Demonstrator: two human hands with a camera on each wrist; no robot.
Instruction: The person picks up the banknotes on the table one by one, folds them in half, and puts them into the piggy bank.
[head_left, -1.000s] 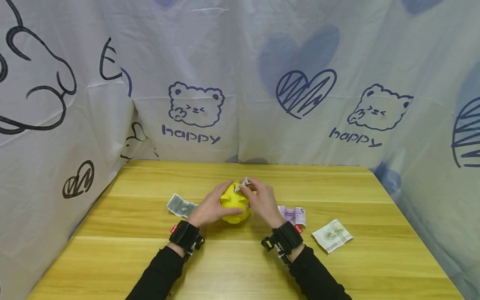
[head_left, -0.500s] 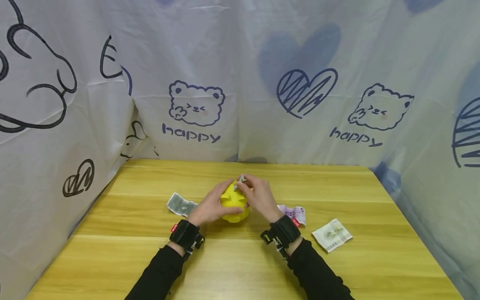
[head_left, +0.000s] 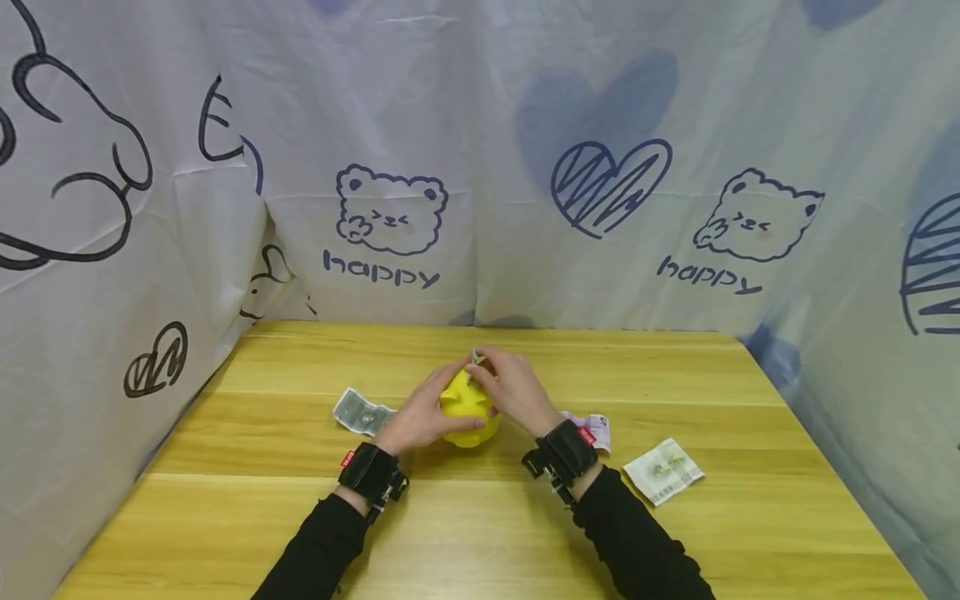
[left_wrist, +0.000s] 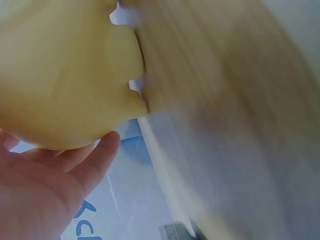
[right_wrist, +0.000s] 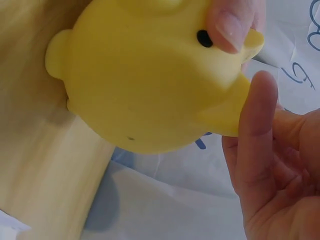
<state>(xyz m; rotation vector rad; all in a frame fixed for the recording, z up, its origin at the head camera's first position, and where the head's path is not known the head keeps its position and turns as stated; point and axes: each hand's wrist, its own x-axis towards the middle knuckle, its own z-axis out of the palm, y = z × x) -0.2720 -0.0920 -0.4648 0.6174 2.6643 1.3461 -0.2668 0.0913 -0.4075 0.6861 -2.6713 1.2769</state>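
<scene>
A yellow piggy bank (head_left: 463, 407) stands on the table, its rounded belly (left_wrist: 60, 75) and stubby feet filling much of the left wrist view. My left hand (head_left: 420, 410) grips it from the left, thumb across the near side and fingers around the far side. At the top, my right hand (head_left: 517, 390) pinches a small folded banknote (head_left: 474, 358) at the slot, with the note's lower end right at the opening. In the right wrist view, the right hand (right_wrist: 275, 170) is beside the bank's ear and hides the note.
Left of the bank lies a grey-green banknote (head_left: 362, 412). A purple banknote (head_left: 597, 431) is partly covered by the right wrist, and a pale banknote (head_left: 664, 472) lies farther right on the wooden table (head_left: 465, 542). A printed cloth (head_left: 495, 250) hangs behind.
My right hand has shifted slightly left and away over the bank's top, turning the folded note more upright. The left hand and bank stay in place.
</scene>
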